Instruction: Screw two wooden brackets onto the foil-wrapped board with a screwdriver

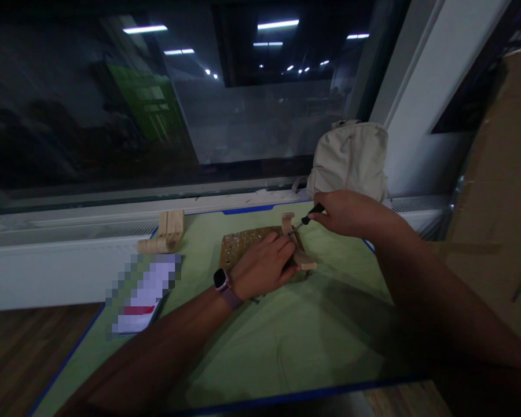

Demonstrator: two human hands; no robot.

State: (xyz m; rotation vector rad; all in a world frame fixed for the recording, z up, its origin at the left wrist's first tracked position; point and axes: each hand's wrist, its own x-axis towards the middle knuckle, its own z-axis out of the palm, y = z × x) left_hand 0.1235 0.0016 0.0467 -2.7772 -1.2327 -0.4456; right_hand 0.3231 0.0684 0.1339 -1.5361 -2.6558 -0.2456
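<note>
My right hand (pixel 345 213) is closed around the black handle of a screwdriver (pixel 316 209). Its metal shaft slants down to the left, the tip at a curved piece of pale wood (pixel 304 260). That wooden piece lies across the right end of a brown, pitted block (pixel 237 243). My left hand (pixel 267 260), with a watch (pixel 220 279) on the wrist, rests over the block and grips the wooden piece near the screwdriver tip. Its fingers hide the middle of the piece, and what the tip touches is too small to make out.
Light wooden blocks (pixel 170 229) sit at the table's back left corner. A blurred-out booklet or screen (pixel 141 295) lies at the left. A beige backpack (pixel 351 159) stands by the window behind the green, blue-edged table (pixel 252 353). Cardboard (pixel 499 191) rises at the right.
</note>
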